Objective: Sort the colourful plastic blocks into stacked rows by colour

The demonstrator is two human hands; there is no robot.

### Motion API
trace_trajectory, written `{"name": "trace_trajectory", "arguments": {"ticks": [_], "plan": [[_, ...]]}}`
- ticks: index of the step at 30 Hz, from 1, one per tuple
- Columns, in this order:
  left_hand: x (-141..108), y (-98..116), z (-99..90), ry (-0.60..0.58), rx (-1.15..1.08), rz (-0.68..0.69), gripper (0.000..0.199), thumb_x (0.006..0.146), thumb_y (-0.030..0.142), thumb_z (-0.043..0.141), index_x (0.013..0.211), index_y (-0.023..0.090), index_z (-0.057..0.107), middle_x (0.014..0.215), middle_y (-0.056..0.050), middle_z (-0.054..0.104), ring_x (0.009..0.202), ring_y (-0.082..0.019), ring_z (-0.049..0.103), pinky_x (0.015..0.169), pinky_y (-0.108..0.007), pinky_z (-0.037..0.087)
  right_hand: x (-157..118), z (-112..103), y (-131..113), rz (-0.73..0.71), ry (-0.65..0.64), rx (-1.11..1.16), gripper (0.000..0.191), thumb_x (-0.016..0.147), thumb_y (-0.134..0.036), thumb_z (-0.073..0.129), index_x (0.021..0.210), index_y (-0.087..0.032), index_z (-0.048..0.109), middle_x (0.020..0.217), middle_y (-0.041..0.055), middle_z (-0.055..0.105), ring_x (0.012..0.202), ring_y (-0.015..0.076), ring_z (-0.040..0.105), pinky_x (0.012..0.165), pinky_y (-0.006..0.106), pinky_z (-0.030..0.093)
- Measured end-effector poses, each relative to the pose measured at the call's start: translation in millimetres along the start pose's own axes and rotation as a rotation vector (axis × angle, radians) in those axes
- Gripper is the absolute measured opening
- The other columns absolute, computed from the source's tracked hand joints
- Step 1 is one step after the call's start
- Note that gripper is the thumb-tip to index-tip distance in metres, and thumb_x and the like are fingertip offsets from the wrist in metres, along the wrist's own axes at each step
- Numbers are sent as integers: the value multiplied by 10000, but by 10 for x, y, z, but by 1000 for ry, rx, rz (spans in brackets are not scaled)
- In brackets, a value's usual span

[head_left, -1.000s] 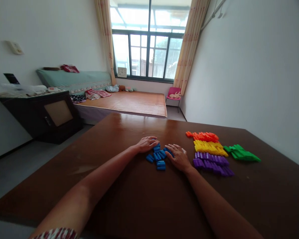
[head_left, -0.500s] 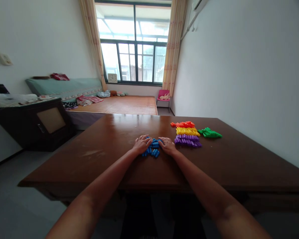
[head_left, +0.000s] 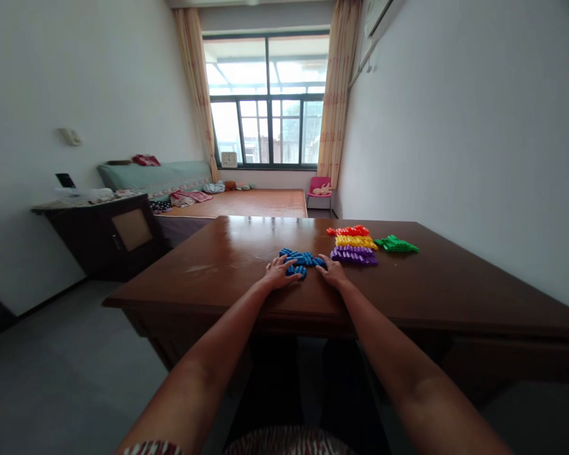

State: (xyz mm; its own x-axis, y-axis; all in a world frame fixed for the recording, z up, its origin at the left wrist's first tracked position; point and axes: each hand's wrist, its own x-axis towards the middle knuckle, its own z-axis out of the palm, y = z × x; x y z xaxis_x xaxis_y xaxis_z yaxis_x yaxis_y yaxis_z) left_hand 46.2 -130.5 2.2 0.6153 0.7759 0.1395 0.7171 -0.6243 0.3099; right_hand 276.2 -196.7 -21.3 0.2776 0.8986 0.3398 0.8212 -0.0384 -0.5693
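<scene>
Several small blue pieces [head_left: 301,258] lie in a loose cluster on the brown table. My left hand [head_left: 279,273] rests at the cluster's left side, fingers spread over some pieces. At the right side, my right hand [head_left: 330,272] touches other blue pieces with its fingers apart. Beyond and beside my right hand lie rows of purple pieces [head_left: 354,255], then yellow pieces [head_left: 355,241] and red pieces [head_left: 348,230]. A pile of green pieces [head_left: 397,244] sits to the right of the yellow ones.
The brown table [head_left: 436,278] extends to both sides, its front edge close to my body. Behind it are a bed [head_left: 265,202] and a pink chair [head_left: 319,186]. A dark cabinet [head_left: 95,234] stands at the left.
The view has shifted, so the room sits lower and further right. My fingers have spread more, and the blue pieces are spread wider from left to right.
</scene>
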Motion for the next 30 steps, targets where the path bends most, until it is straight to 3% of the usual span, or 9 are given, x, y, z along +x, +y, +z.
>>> {"name": "trace_trajectory", "arguments": {"ticks": [3, 8, 16, 21, 26, 28, 30], "plan": [[-39, 108, 79, 35, 30, 47, 609, 792, 699, 511, 1343, 440, 497, 1562, -4, 275, 1424, -353, 214, 1109, -610, 212, -10, 11, -49, -15, 27, -28, 313, 833, -305, 612, 1140, -246, 635, 1137, 64, 683, 1042, 222, 616, 967, 369, 431], [-77, 98, 110, 130, 38, 57, 510, 824, 634, 526, 1277, 405, 574, 1519, 4, 357, 1388, -318, 294, 1108, -538, 277, -128, -6, -2, -4, 112, -56, 229, 792, -307, 651, 1010, -240, 628, 982, 38, 697, 916, 206, 624, 851, 337, 457], [5, 66, 110, 159, 5, 61, 474, 833, 594, 537, 1251, 379, 596, 1492, -9, 396, 1360, -314, 346, 1087, -530, 316, -391, -443, 583, 171, 283, -249, 317, 742, -438, 666, 926, -192, 587, 936, 85, 672, 881, 234, 605, 797, 328, 435], [-9, 80, 113, 143, 13, 56, 465, 842, 590, 523, 1254, 385, 587, 1494, -3, 392, 1360, -306, 347, 1088, -523, 316, -350, -568, 749, 168, 269, -262, 373, 741, -477, 664, 947, -176, 589, 940, 105, 660, 897, 252, 593, 790, 343, 441], [62, 106, 54, 85, 8, 43, 480, 826, 609, 531, 1254, 396, 578, 1495, -3, 385, 1359, -319, 335, 1071, -551, 320, -348, -534, 592, 0, 421, -227, 425, 817, -501, 584, 1052, -147, 600, 1052, 154, 636, 1005, 292, 549, 881, 423, 433], [142, 99, 5, 36, -4, 55, 495, 802, 628, 554, 1240, 400, 588, 1493, -7, 383, 1358, -327, 333, 1061, -557, 329, -316, -474, 430, -154, 362, -159, 361, 867, -427, 536, 1099, -158, 599, 1072, 141, 635, 977, 268, 558, 903, 421, 437], [236, 62, -40, -13, -19, 81, 504, 765, 627, 603, 1212, 393, 611, 1481, -11, 395, 1351, -337, 340, 1054, -552, 345, -239, -369, 222, -301, 210, -74, 299, 876, -316, 520, 1129, -180, 603, 1088, 118, 636, 936, 234, 574, 903, 398, 455]]}}
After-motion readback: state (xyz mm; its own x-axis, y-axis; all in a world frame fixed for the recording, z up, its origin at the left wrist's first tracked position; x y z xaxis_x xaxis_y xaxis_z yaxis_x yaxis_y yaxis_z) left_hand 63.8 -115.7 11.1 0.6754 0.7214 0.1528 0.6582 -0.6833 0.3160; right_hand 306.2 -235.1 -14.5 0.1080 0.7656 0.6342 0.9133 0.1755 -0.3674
